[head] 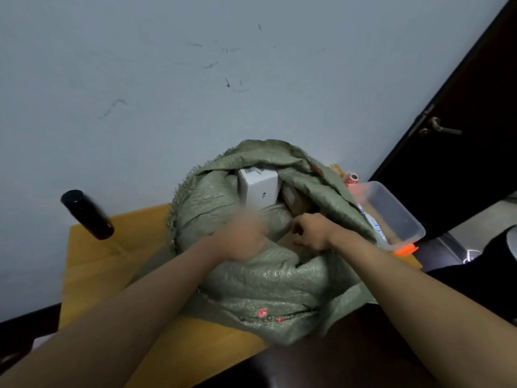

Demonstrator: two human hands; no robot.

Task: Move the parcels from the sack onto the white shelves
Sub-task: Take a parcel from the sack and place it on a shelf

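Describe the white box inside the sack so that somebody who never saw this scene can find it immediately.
Find the big green woven sack on the yellow table against the wall. In its open mouth, at the far side beyond both hands, stands the white box. It is the only white parcel, with a printed code label on top; the parcel to its right is brown.

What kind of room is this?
Probably a small back room or office for sorting parcels: a green woven sack holding a white cardboard box sits on a yellow wooden table, beside a dark door.
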